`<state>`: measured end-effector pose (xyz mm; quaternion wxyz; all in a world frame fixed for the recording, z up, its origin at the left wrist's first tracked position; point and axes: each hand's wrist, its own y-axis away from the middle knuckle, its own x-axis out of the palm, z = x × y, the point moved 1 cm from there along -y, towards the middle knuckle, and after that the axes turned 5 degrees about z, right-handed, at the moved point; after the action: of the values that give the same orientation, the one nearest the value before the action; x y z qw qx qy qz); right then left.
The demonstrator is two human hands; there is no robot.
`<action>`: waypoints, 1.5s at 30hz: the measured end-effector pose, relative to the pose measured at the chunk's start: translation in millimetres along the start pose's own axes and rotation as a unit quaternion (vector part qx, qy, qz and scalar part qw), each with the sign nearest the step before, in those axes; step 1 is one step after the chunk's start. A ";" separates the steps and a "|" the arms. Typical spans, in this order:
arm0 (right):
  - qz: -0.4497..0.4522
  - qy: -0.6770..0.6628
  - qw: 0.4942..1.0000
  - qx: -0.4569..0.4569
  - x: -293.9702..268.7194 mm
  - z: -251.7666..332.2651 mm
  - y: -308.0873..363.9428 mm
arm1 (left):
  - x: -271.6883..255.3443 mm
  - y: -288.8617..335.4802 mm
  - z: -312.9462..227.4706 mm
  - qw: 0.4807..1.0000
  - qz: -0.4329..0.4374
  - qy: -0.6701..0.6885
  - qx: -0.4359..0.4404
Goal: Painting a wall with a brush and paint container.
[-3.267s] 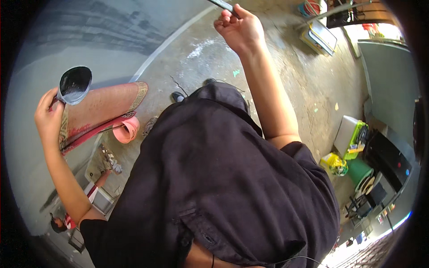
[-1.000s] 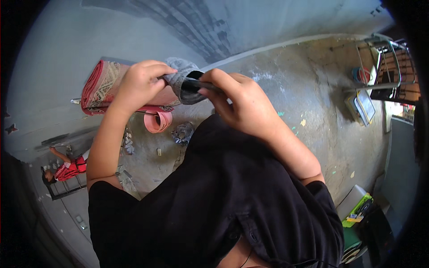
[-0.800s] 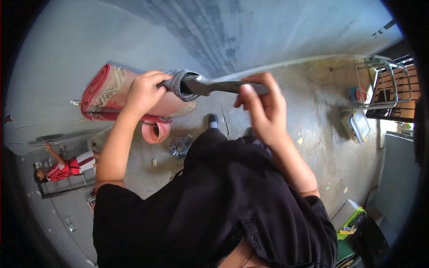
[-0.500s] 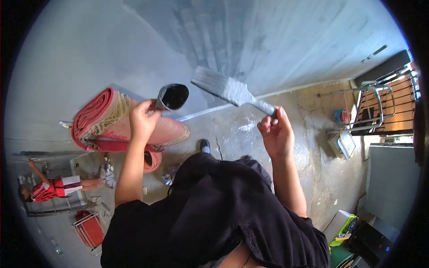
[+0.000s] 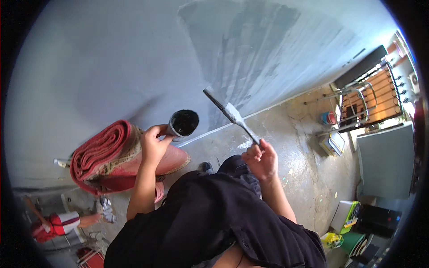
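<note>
My left hand (image 5: 156, 142) is closed around a small cup (image 5: 184, 123) with dark paint inside, its mouth tilted toward me. In my right hand (image 5: 261, 160) a paintbrush (image 5: 232, 114) is pinched by the end of its handle. The brush is coated in grey and seen edge-on, its bristles pointing up and left toward the wall. Behind the brush and cup, the grey-blue wall (image 5: 134, 62) carries a darker, wet-looking streaked patch (image 5: 241, 49). From this view I cannot tell whether the bristles touch the wall.
A rolled red carpet (image 5: 107, 156) leans by the wall at the left. Another person (image 5: 56, 223) in red and white is at the lower left. On the right are a metal frame (image 5: 357, 105), a small bucket (image 5: 329, 117) and a plastic box (image 5: 333, 143) on the concrete floor (image 5: 295, 134).
The view has shifted, showing more of the wall. The brush has turned from its broad face to its narrow edge. Both hands keep their holds.
</note>
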<state>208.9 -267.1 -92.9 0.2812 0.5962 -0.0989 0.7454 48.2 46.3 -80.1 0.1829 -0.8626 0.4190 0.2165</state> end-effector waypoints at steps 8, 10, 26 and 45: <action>-0.003 0.220 0.965 0.144 -6.9 -30.7 8.4 | -9.3 0.2 3.2 0.999 -0.028 0.010 -0.024; 0.005 0.290 0.947 0.135 -15.9 -36.9 4.2 | -8.9 1.7 5.2 0.999 -0.024 0.004 -0.040; -0.124 0.621 0.710 -0.308 79.5 4.4 -72.7 | -21.6 20.9 9.1 0.998 -0.063 -0.001 -0.025; -0.100 0.579 0.719 -0.371 90.7 17.3 -110.4 | -41.4 52.4 10.6 0.995 -0.093 0.019 -0.036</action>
<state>270.8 -157.3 -23.3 0.5549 -0.0976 -0.1248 0.8167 -19.1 47.7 -74.3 0.1632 -0.9077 0.3325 0.1970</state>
